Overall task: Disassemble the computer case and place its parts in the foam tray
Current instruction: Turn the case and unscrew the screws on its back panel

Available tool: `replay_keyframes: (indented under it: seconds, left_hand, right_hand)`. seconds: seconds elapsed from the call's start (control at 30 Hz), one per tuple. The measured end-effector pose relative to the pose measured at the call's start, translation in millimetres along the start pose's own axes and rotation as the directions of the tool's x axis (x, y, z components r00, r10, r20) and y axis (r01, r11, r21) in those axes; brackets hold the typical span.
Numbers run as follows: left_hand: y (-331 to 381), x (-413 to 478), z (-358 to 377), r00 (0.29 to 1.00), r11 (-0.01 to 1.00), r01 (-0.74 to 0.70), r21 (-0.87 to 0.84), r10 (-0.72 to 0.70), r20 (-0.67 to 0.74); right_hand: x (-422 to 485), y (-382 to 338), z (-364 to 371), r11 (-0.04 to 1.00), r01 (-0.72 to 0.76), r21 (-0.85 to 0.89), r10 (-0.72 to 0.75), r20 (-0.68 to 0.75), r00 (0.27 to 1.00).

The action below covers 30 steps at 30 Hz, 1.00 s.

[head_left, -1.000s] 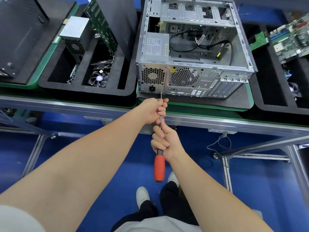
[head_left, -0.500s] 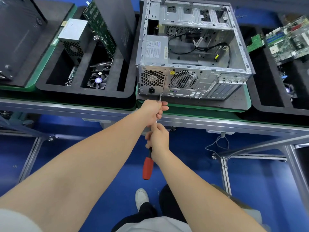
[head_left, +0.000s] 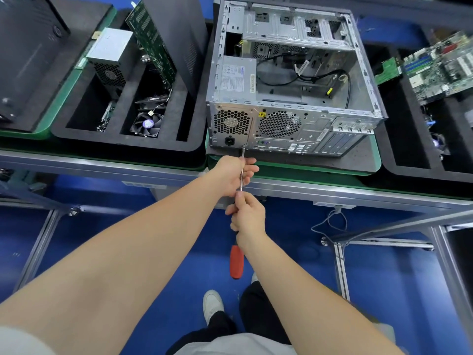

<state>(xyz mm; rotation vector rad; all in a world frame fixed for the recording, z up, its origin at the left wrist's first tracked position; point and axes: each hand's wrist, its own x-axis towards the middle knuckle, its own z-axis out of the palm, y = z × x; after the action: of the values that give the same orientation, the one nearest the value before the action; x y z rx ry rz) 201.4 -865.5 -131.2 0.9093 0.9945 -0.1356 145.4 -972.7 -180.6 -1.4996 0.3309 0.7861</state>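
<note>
The open silver computer case (head_left: 289,116) lies on its side on a dark mat, rear panel facing me, with the power supply (head_left: 236,75) still inside at its left. A long screwdriver (head_left: 236,261) with a red handle points up at the rear panel's lower edge, just right of the power socket. My left hand (head_left: 234,175) holds the metal shaft near the tip. Below it, my right hand (head_left: 247,217) grips the top of the handle. The black foam tray (head_left: 189,142) sits left of the case and holds a power supply, a fan and a green board.
A second foam tray (head_left: 399,160) with a motherboard (head_left: 440,67) stands on the right. A black case panel (head_left: 28,55) lies at the far left. The metal bench rail (head_left: 332,193) runs across in front of the case. Loose cable hangs below it over the blue floor.
The screwdriver handle has swung from right to left under my right hand, and that hand has shifted on the handle. The tip stays at the same spot on the rear panel.
</note>
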Motion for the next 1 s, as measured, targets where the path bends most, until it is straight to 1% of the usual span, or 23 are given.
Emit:
replay_keyframes:
  seconds: [0.07,0.1,0.13,0.17,0.2,0.23,0.27,0.33,0.4,0.47,0.5,0.57,0.7,0.87,1.0]
  left_hand:
    - [-2,-1,4,1.000,0.999,-0.014,-0.029,0.013,-0.022]
    - [-3,-1,6,0.999,0.999,-0.022,-0.029,0.021,-0.033]
    - [-4,-1,7,0.998,0.999,-0.034,-0.013,0.033,-0.050]
    - [-6,0,7,0.996,0.999,-0.050,0.017,0.051,-0.069]
    - [-7,1,8,0.994,0.997,-0.065,0.051,0.069,-0.084]
    - [-7,2,7,0.992,0.994,-0.076,0.078,0.083,-0.092]
    - [-7,4,6,0.992,0.992,-0.079,0.096,0.088,-0.092]
    - [-4,4,3,0.995,0.993,-0.068,0.097,0.074,-0.063]
    - [-1,4,0,0.999,0.997,-0.046,0.062,0.047,-0.020]
    - [1,3,-5,0.999,1.000,-0.024,0.013,0.023,0.031]
    - [1,2,-7,0.998,1.000,-0.015,-0.009,0.015,0.060]
    - [2,0,-9,0.995,1.000,-0.014,-0.025,0.017,0.103]
    - [3,-1,-10,0.993,0.998,-0.050,0.023,0.047,0.105]
    - [-2,-1,-7,0.997,0.997,-0.064,0.036,0.062,0.045]
    - [-4,-2,1,0.998,0.998,-0.054,0.021,0.054,0.017]
  right_hand:
    - [-3,0,8,0.979,0.056,-0.194,-0.098,-0.211,0.972]
    - [-3,-1,12,0.969,0.053,-0.243,-0.123,-0.283,0.951]
    - [-3,-2,14,0.964,0.044,-0.261,-0.131,-0.324,0.937]
    - [-3,-2,16,0.965,0.029,-0.259,-0.119,-0.337,0.934]
    - [-2,-3,16,0.970,0.015,-0.244,-0.095,-0.319,0.943]
    - [-2,-3,15,0.974,0.003,-0.225,-0.064,-0.267,0.962]
    - [-2,-4,13,0.981,-0.007,-0.194,-0.029,-0.182,0.983]
    - [-1,-8,3,0.998,-0.034,-0.050,0.037,0.051,0.998]
    - [2,-10,-10,0.977,-0.141,0.160,0.093,0.277,0.957]
    - [4,-10,-20,0.919,-0.267,0.290,0.135,0.406,0.904]
    - [4,-10,-24,0.902,-0.301,0.310,0.143,0.445,0.884]
    - [5,-11,-28,0.908,-0.301,0.293,0.133,0.480,0.867]
    - [8,-18,-23,0.963,-0.222,0.152,0.142,0.410,0.901]
    - [9,-22,-15,0.990,-0.143,-0.003,0.141,0.209,0.968]
    - [9,-24,-14,0.982,-0.045,-0.184,0.051,0.030,0.998]
